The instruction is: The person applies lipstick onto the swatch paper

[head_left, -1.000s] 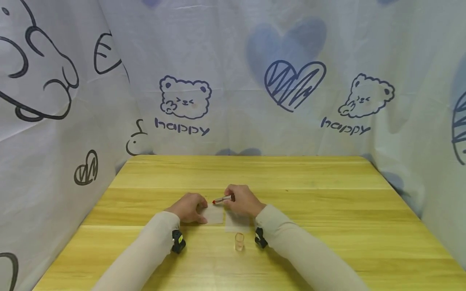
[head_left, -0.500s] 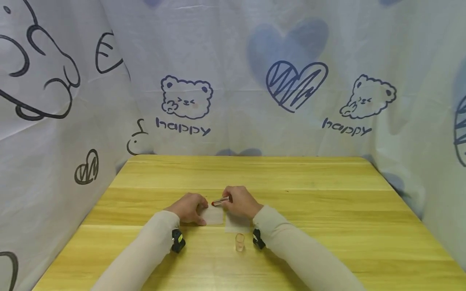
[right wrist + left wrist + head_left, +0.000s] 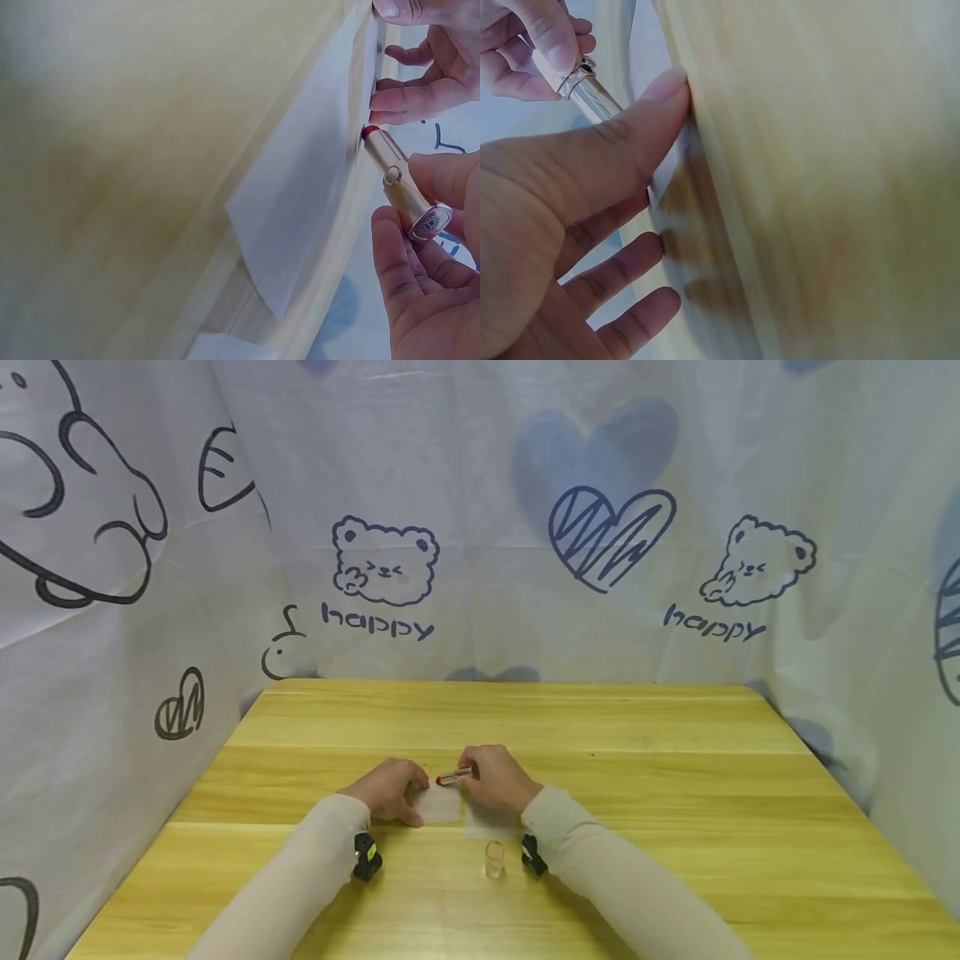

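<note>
In the head view my right hand (image 3: 498,777) pinches a lipstick (image 3: 456,775), its red tip pointing left at the far edge of a white paper square (image 3: 442,808). In the right wrist view the lipstick (image 3: 405,187) shows a gold-coloured case between thumb and fingers, and its red end is at or very near the paper. My left hand (image 3: 385,790) rests at that paper's left side, thumb and fingers spread along it. A second white paper (image 3: 489,824) lies partly beneath my right hand. A clear lipstick cap (image 3: 494,860) stands in front of it.
Everything lies on a wood-grain table (image 3: 660,860). A white cloth (image 3: 480,460) with drawn bears and hearts hangs behind it and along both sides. Both wrists wear small black cameras. A white piece (image 3: 229,349) shows low in the right wrist view; its kind is unclear.
The right hand and lipstick have shifted slightly left and nearer over the last second, most of it in the first half. The left hand stays at the paper.
</note>
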A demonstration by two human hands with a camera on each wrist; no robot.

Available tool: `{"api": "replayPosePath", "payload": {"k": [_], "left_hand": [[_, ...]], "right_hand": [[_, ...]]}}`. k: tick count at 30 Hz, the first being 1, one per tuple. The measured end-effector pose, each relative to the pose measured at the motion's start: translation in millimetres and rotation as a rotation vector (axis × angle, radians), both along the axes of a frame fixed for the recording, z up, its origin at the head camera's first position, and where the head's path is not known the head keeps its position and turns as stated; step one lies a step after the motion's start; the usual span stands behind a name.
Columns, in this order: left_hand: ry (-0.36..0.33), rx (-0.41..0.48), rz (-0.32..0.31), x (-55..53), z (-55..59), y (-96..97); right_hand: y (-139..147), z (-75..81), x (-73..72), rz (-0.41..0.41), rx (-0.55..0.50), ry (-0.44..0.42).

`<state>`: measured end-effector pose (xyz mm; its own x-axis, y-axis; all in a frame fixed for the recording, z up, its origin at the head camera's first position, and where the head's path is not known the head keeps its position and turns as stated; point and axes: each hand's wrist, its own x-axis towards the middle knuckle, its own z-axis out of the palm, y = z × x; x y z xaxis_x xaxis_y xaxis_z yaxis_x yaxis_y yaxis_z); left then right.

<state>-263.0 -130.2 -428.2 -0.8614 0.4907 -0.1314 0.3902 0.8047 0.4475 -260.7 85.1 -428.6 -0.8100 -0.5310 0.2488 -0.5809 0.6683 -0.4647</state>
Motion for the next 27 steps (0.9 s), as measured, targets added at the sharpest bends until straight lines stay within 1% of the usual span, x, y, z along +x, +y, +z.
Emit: {"api": "replayPosePath", "payload": {"k": [4, 10, 17, 27], "left_hand": [[-0.003, -0.003, 0.000, 0.6, 0.1, -0.1], [-0.013, -0.011, -0.004, 1.7, 1.4, -0.2], [0.000, -0.048, -0.035, 1.2, 2.3, -1.6], [0.011, -0.071, -0.037, 2.6, 4.0, -0.3]], "right_hand": [[-0.6, 0.6, 1.2, 0.008, -0.001, 0.009], [-0.8, 0.1, 0.8, 0.013, 0.024, -0.004], [-0.5, 3.1, 2.9, 0.025, 0.019, -0.013], [0.6, 7.5, 6.8, 0.019, 0.037, -0.046]]}}
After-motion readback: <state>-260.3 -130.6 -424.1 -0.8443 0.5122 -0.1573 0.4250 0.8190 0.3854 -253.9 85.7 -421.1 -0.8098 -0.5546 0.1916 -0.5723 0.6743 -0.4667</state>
